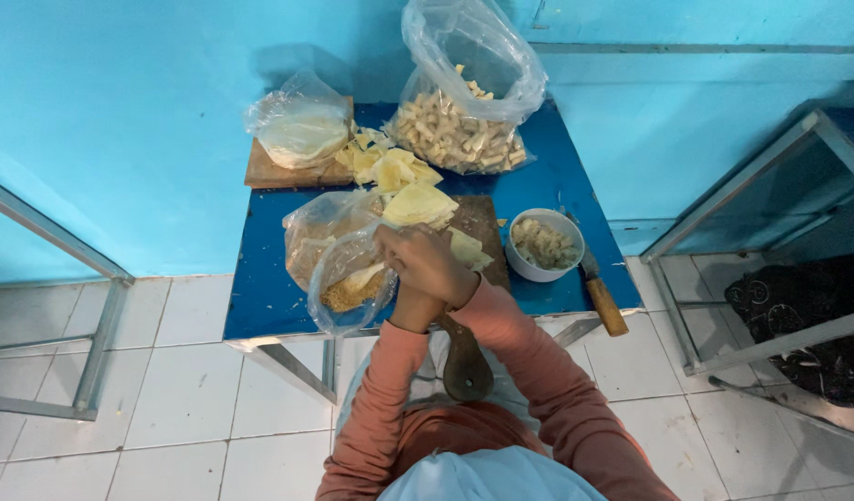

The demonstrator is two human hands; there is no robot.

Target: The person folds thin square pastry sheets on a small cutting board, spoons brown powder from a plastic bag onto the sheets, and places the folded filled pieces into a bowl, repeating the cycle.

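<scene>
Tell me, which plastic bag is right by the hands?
The small clear bag of brown crumbs at the table's front edge, touching the hands. The bag of pale cut pieces and the bag on the wooden board sit farther back.

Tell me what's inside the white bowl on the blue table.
The white bowl holds pale, chunky cut pieces, piled near its rim. Whatever lies beneath that top layer is covered, and the bowl's bottom cannot be seen.

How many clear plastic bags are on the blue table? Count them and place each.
3. One bag of pale sheets on the wooden board at back left; one large bag of cut pieces at back centre; one crumb bag in front, at the person's hands. None seems hidden.
</scene>
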